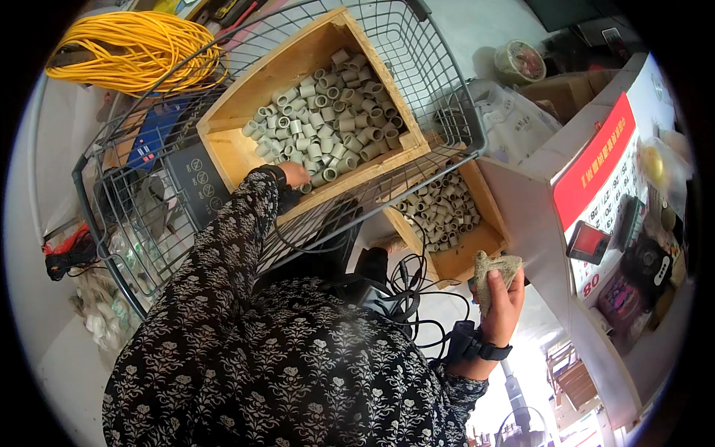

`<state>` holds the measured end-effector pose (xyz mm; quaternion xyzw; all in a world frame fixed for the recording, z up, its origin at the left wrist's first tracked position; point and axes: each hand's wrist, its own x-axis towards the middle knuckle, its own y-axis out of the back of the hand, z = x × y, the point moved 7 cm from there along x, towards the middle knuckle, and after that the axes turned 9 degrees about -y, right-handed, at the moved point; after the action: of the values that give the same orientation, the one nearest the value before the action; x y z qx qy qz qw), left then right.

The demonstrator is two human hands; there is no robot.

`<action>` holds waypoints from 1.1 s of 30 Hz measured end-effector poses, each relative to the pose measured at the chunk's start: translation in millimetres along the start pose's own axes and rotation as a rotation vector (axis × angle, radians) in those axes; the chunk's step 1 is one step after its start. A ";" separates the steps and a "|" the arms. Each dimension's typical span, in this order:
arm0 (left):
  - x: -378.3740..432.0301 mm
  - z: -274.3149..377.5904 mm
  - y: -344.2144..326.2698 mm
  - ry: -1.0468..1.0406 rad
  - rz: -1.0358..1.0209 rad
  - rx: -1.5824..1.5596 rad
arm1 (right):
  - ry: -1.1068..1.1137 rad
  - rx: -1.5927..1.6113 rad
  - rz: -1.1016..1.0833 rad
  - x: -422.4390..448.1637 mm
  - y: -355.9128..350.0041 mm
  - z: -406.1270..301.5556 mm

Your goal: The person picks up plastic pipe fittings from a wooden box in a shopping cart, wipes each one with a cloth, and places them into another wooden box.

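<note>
My left hand (pixel 294 174) reaches over the near side of a wooden box (pixel 262 89) that holds many short grey plastic pipe couplings (pixel 329 120). Its fingertips are at the couplings by the near wall; whether they grip one is hidden. The box rests in a dark wire basket (pixel 444 67). Off to the right, my right hand (pixel 503 304) holds a worn, greyish-tan cloth (pixel 497 274) pinched under the thumb. A second wooden box (pixel 458 265) with similar couplings (pixel 441 209) stands lower, beyond that hand.
A coil of yellow cable (pixel 139 50) lies at the upper left. Black cables (pixel 410 296) hang loosely near my body. On the right, a white counter (pixel 536 179) carries a calendar (pixel 597 167), a phone (pixel 588 242) and a stapler-like item (pixel 632 220). Plastic bags (pixel 103 307) sit lower left.
</note>
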<state>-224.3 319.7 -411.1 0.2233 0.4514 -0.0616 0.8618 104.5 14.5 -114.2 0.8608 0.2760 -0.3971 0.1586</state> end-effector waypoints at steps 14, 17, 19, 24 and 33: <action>17.7 42.0 29.0 -0.062 -0.088 -0.003 | -0.012 0.015 0.032 -11.7 -1.2 4.0; -3.7 48.2 69.7 -0.100 0.245 -0.169 | -0.008 0.025 0.023 -12.7 5.6 3.8; -19.5 58.5 102.0 -0.117 0.383 -0.299 | 0.000 0.016 -0.010 -12.3 4.7 0.8; -73.1 123.5 167.0 -0.378 0.748 -0.561 | 0.084 0.016 -0.011 -20.3 8.3 -11.2; -184.9 339.9 178.4 -1.083 0.764 -0.672 | 0.274 0.052 -0.056 -57.6 38.7 -39.9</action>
<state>-22.5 311.6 -35.9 0.0276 -0.1511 0.2824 0.9469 120.9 -16.8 -42.4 0.9027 0.3089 -0.2870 0.0859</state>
